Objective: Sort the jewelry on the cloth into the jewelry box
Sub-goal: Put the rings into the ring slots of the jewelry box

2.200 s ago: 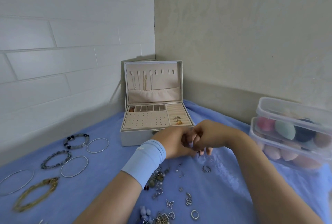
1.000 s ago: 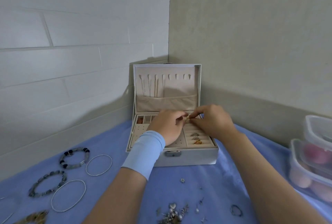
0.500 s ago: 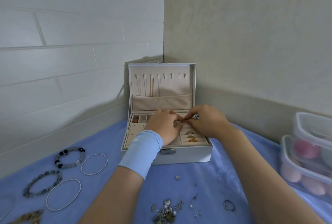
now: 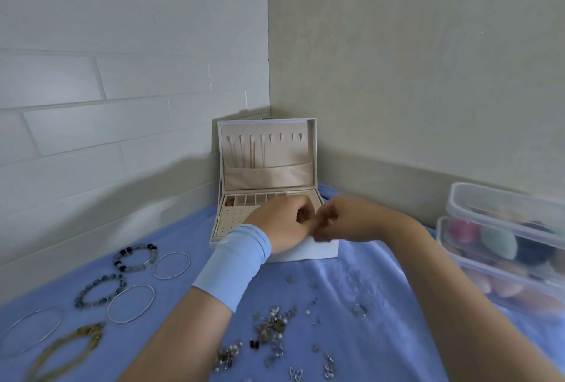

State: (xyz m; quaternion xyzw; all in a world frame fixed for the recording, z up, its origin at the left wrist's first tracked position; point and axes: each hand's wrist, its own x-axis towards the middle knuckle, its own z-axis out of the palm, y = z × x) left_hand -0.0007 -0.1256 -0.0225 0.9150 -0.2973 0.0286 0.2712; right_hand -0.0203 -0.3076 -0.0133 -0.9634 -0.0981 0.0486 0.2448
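Both left hand (image 4: 282, 224) and right hand (image 4: 347, 219) curl over open white jewelry box (image 4: 266, 152), contents untellable; likely placing, next another pickup.

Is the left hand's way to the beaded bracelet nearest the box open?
Probably yes: only bare cloth lies between the left hand and that beaded bracelet, though its curled fingers may be holding something.

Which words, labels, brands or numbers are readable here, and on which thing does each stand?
No text can be read anywhere in this picture.
The blue wristband bears a small pale mark, too blurred to read.
The jewelry box and the plastic containers show no writing.
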